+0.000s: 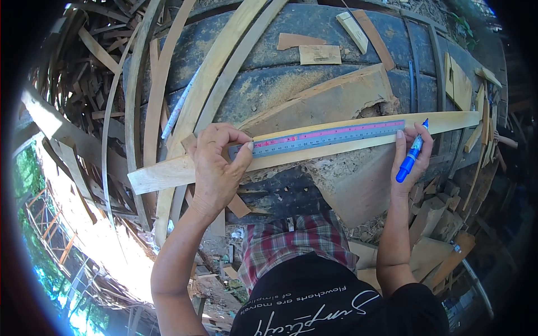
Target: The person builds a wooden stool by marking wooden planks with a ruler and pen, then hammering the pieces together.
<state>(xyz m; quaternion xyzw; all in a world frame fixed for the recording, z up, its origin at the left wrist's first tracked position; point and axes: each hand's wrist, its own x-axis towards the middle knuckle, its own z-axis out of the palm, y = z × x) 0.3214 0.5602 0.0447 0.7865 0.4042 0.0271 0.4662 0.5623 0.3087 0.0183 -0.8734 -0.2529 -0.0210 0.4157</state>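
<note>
A metal ruler (336, 134) with a pink band lies lengthwise on a long, pale board (159, 176) across a dark bench (252, 95). The left hand (216, 165) pinches the ruler near its left end; the right hand (417, 168) grips a blue marker (411, 159) — one fingertip touching the ruler's right end. Wood offcuts (320, 54) lie toward the bench's far edge.

Site reads as an open-air woodworking shop. Evidence: scrap wood (96, 50) heaped at 10 o'clock, offcuts (320, 55) on a stained bench (252, 87) near 1, ruler (328, 136) on a plank (168, 175) towards 2. Sunlit foliage (32, 185) at 9.
</note>
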